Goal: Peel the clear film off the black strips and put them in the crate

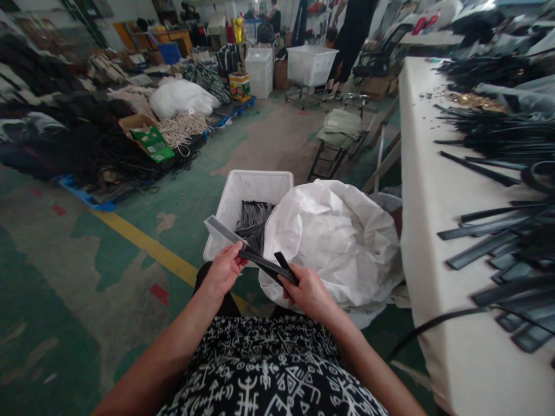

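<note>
A flat black strap (265, 263) with a pale grey, see-through looking end is stretched between my two hands over my lap. My left hand (226, 268) pinches it near the pale end, which points up and left. Around its other end my right hand (309, 289) is closed, and a short black end sticks up beside the thumb. Just beyond, a white plastic bin (260, 180) holds a bundle of grey and black strips (254, 222). To its right stands a large white sack (342, 231) with a wide, crumpled mouth.
On my right a long white-covered table (427, 231) carries piles of black straps (503, 242). A stool (338, 136) with folded cloth stands ahead. Pallets with heaped goods (182, 98) lie at the left. Farther back, a person (353, 40) stands near a white tub (311, 65) on a wheeled frame.
</note>
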### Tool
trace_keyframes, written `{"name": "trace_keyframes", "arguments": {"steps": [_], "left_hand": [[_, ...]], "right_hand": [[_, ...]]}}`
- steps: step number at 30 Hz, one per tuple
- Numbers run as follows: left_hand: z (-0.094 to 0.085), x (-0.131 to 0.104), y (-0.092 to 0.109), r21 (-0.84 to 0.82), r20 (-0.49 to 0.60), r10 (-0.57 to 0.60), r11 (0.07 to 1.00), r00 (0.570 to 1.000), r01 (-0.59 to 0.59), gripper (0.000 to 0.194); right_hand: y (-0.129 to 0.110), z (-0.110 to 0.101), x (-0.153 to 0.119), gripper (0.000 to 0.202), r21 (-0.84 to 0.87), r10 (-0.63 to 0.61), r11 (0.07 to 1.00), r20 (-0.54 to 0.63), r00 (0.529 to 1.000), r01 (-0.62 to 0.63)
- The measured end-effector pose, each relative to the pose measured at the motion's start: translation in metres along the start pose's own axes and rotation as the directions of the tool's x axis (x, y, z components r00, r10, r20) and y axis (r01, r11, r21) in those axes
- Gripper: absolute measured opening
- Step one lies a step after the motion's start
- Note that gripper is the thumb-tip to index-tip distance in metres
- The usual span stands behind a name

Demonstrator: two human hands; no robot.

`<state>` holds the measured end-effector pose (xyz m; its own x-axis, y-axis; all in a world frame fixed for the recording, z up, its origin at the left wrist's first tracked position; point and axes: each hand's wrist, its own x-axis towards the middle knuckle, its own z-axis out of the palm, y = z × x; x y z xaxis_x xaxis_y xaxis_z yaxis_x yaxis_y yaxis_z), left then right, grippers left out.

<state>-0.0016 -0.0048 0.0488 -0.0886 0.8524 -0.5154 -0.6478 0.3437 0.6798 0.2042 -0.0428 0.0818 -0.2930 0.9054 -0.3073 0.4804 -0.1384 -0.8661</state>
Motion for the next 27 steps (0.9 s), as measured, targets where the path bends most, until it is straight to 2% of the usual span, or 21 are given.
{"name": "trace_keyframes", "arguments": {"steps": [2, 4, 9, 13, 15, 19, 21, 24, 27], "left_hand": [[0.005, -0.006, -0.012, 0.017, 0.075, -0.064, 0.998, 0.995, 0.063, 0.026], [0.008, -0.008, -0.019, 0.015, 0.106, -0.071, 0.997, 0.992, 0.07, 0.028], [0.005, 0.001, -0.009, 0.024, -0.022, 0.004, 1.0, 1.0, -0.004, 0.027], [0.01, -0.007, -0.015, 0.076, 0.079, -0.047, 0.996, 0.996, 0.041, 0.027], [0.015, -0.009, -0.018, 0.084, 0.116, -0.017, 0.996, 0.993, 0.007, 0.027], [0.017, -0.004, -0.011, 0.061, 0.039, 0.058, 0.996, 0.998, -0.06, 0.024], [0.016, -0.004, -0.012, 0.056, 0.037, -0.003, 0.998, 0.999, 0.001, 0.024], [0.015, -0.007, -0.021, 0.048, 0.096, -0.109, 0.993, 0.989, 0.105, 0.028], [0.012, -0.005, -0.023, 0.018, 0.063, -0.062, 0.998, 0.996, 0.061, 0.027]], "right_hand": [[-0.002, 0.004, 0.008, 0.022, 0.0, -0.018, 1.0, -0.049, 0.999, 0.018], [-0.003, 0.006, 0.013, 0.024, 0.013, -0.038, 0.999, -0.063, 0.997, 0.039], [0.004, 0.003, 0.009, 0.023, -0.038, -0.021, 0.999, 0.021, 1.0, 0.022], [0.005, 0.005, 0.012, 0.02, -0.055, -0.022, 0.998, -0.047, 0.999, 0.02], [0.002, 0.006, 0.015, 0.024, -0.024, -0.042, 0.999, -0.065, 0.997, 0.04], [-0.001, 0.005, 0.012, 0.025, -0.061, -0.05, 0.997, -0.015, 0.999, 0.049], [-0.001, 0.005, 0.011, 0.019, -0.108, -0.035, 0.994, -0.022, 0.999, 0.032], [-0.002, 0.007, 0.014, 0.017, -0.109, -0.02, 0.994, -0.064, 0.998, 0.013], [-0.002, 0.007, 0.015, 0.022, -0.095, -0.025, 0.995, -0.038, 0.999, 0.022]]}}
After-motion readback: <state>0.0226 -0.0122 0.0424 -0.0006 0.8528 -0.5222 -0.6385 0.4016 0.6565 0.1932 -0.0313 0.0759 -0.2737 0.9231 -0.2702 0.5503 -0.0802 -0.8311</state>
